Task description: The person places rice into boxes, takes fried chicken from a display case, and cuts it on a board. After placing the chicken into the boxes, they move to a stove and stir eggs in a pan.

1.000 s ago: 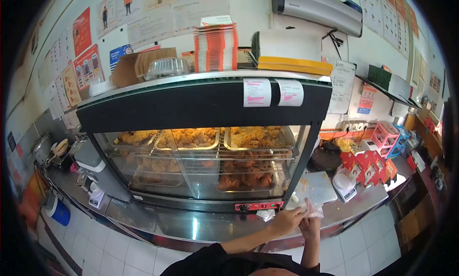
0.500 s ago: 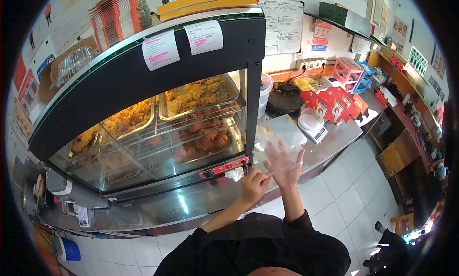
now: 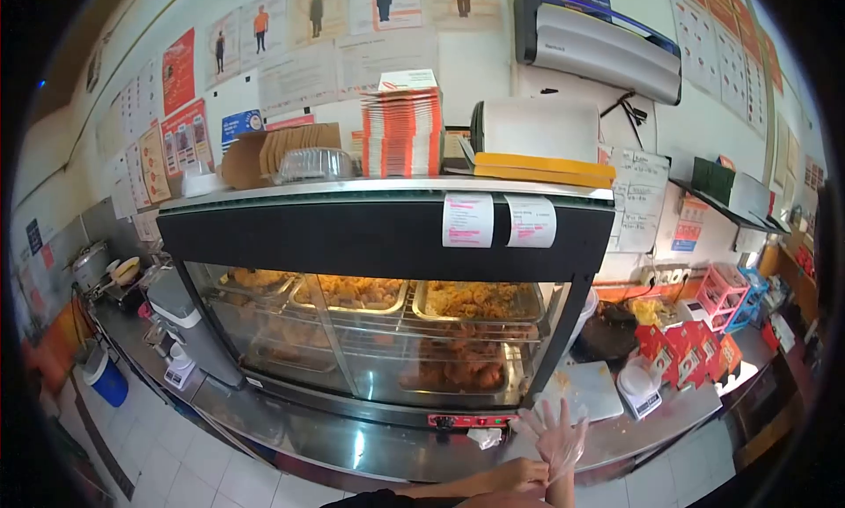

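Note:
My right hand [image 3: 556,433] is raised with its fingers spread. A clear plastic glove [image 3: 568,446] covers it. At the right wrist, my left hand [image 3: 526,473] has its fingers closed on the glove's cuff. Both hands are at the lower edge of the view, in front of the steel counter [image 3: 352,438]. Just beyond them are a white cutting board [image 3: 585,393] and a crumpled white tissue [image 3: 484,438]. The glass display warmer [image 3: 387,235] stands to the left, with trays of fried chicken [image 3: 480,301] on its racks.
Right of the board, a small scale [image 3: 647,404] carries a white tub [image 3: 638,380]. Red cartons [image 3: 682,354] stand behind it. Stacked boxes [image 3: 400,134] and a clear plastic container [image 3: 315,165] sit on top of the warmer. A blue bucket [image 3: 108,385] stands on the floor at far left.
The head view has tilted up and turned left, so the hands appear lower and the wall shows more. My left hand stays at the glove's cuff; the glove sits further down over my right hand.

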